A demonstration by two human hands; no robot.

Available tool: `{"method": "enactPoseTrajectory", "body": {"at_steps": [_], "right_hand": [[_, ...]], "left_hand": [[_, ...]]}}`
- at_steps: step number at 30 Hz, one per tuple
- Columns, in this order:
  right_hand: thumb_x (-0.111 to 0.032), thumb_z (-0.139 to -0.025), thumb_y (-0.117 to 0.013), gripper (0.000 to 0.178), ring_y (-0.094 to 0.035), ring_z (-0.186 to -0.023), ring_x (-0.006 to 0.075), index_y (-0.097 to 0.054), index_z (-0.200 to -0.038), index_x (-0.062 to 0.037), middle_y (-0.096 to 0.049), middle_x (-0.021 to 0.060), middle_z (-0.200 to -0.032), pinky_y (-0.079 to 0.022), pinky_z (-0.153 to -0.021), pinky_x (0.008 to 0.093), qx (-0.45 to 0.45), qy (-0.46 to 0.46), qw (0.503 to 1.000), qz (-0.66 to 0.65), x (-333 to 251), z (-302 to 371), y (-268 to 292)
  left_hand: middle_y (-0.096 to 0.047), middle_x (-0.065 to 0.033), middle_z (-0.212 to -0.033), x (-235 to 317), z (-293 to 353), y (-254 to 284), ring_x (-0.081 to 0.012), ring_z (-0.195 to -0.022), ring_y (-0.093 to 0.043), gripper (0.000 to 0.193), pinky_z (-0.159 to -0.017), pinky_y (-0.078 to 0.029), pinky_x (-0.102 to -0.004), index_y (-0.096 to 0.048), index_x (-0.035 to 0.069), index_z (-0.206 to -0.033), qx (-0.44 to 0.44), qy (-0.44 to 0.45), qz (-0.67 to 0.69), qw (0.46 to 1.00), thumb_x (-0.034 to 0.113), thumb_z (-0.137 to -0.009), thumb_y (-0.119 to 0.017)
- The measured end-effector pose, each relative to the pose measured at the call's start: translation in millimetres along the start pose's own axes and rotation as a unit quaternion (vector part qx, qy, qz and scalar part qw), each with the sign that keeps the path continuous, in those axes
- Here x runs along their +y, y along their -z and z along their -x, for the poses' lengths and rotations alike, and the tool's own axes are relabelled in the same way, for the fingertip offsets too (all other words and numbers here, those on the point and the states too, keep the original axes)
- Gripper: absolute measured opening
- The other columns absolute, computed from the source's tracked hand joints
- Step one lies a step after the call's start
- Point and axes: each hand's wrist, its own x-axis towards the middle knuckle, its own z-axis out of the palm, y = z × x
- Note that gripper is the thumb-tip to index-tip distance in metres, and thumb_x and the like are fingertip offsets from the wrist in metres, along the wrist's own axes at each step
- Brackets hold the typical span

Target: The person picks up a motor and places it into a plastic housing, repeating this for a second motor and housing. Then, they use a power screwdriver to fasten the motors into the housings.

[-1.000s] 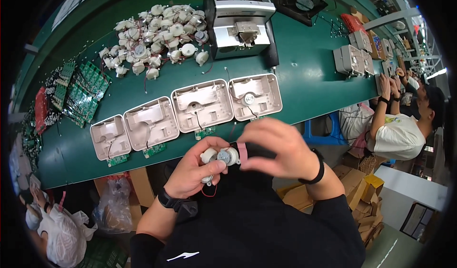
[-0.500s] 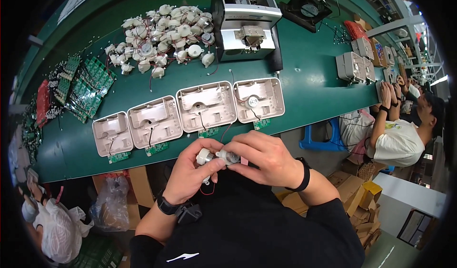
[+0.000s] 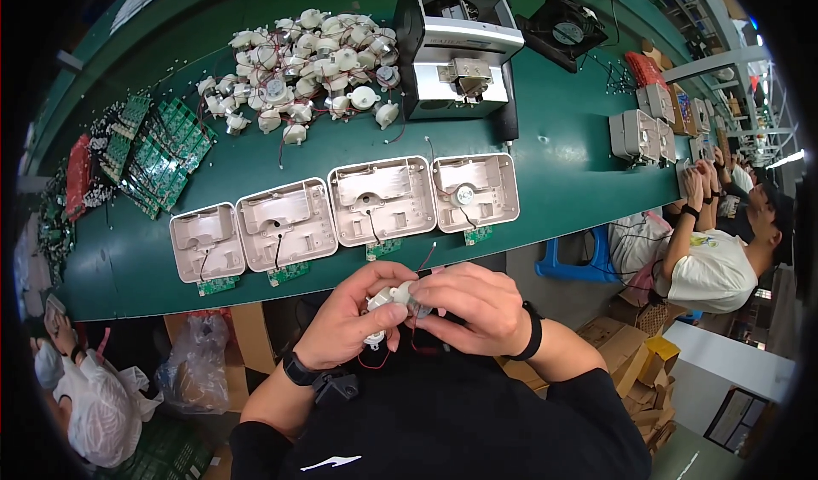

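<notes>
In front of my chest, just off the bench's near edge, my left hand (image 3: 348, 320) is closed around small white-cased motors; one white motor (image 3: 373, 341) pokes out below its fingers with a thin red wire. My right hand (image 3: 479, 309) pinches another small motor (image 3: 401, 292), with a white cap and metal body, against those in the left. A thin wire with a small white plug rises between the hands. Beyond them stands a row of several off-white plastic housings (image 3: 379, 163), with green circuit boards (image 3: 217, 286) at their near edges. The rightmost housing contains a motor (image 3: 463, 195).
A pile of wired motors (image 3: 298, 75) lies at the back, beside a grey-black machine (image 3: 460, 45), a black-handled tool (image 3: 506, 124) and a black fan (image 3: 564, 32). Green board panels (image 3: 166, 152) lie left. Co-workers sit at both sides; a blue stool (image 3: 567, 258) stands right.
The motor in my right hand has turned, with its white cap now showing more. A plugged wire end now stands up above my fingers. The whole view has shifted slightly.
</notes>
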Motion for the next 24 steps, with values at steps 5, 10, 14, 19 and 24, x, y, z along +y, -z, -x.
{"method": "enactPoseTrajectory", "body": {"at_steps": [5, 10, 14, 19, 24], "right_hand": [[0.0, -0.069, -0.081, 0.038, -0.07, -0.088, 0.029, -0.066, -0.105, -0.0003, -0.071, 0.0133, -0.101, -0.058, -0.075, 0.0347, -0.026, 0.009, 0.995, 0.094, 11.8, -29.4, 6.0], [0.002, -0.072, -0.071, 0.034, -0.068, -0.098, 0.029, -0.064, -0.106, 0.0008, -0.068, 0.0117, -0.107, -0.059, -0.075, 0.0346, -0.138, 0.067, 0.971, 0.181, 39.2, -59.4, -5.1], [-0.003, -0.076, -0.064, 0.03, -0.065, -0.105, 0.0283, -0.061, -0.106, 0.0009, -0.065, 0.0108, -0.113, -0.058, -0.077, 0.0367, -0.233, 0.058, 0.948, 0.211, 54.5, -68.2, -18.2], [-0.007, -0.079, -0.061, 0.029, -0.063, -0.104, 0.0272, -0.06, -0.106, -0.0002, -0.063, 0.0099, -0.115, -0.056, -0.081, 0.037, -0.267, 0.072, 0.932, 0.235, 62.5, -72.8, -27.6], [-0.007, -0.078, -0.06, 0.03, -0.06, -0.1, 0.0255, -0.062, -0.108, -0.0011, -0.062, 0.0088, -0.114, -0.052, -0.084, 0.0351, -0.262, 0.084, 0.92, 0.279, 57.9, -78.2, -29.6]], "left_hand": [[-0.061, -0.0103, -0.112, -2.3, 5.2, -3.5, -0.0179, -0.091, -0.066, 0.039, -0.061, -0.059, -0.027, -0.043, 0.005, -0.135, 0.125, 0.02, 0.02, 0.992, 0.018, -0.101, -0.057], [-0.06, -0.0128, -0.115, 8.6, 26.4, 3.8, -0.0217, -0.094, -0.067, 0.035, -0.061, -0.059, -0.0281, -0.045, 0.004, -0.135, 0.136, 0.018, 0.056, 0.989, 0.017, -0.103, -0.052], [-0.058, -0.0132, -0.118, 12.9, 44.1, 14.3, -0.0219, -0.1, -0.065, 0.035, -0.062, -0.059, -0.028, -0.045, 0.004, -0.136, 0.096, 0.026, 0.07, 0.993, 0.015, -0.103, -0.051], [-0.059, -0.0132, -0.114, 4.5, 57.1, 22.9, -0.0199, -0.096, -0.063, 0.038, -0.056, -0.058, -0.0255, -0.047, 0.003, -0.135, 0.114, -0.022, 0.054, 0.992, 0.014, -0.1, -0.055], [-0.06, -0.0109, -0.11, 2.3, 57.6, 29.9, -0.0165, -0.091, -0.062, 0.041, -0.055, -0.056, -0.0235, -0.05, 0.003, -0.135, 0.119, -0.053, 0.021, 0.991, 0.012, -0.097, -0.061]]}}
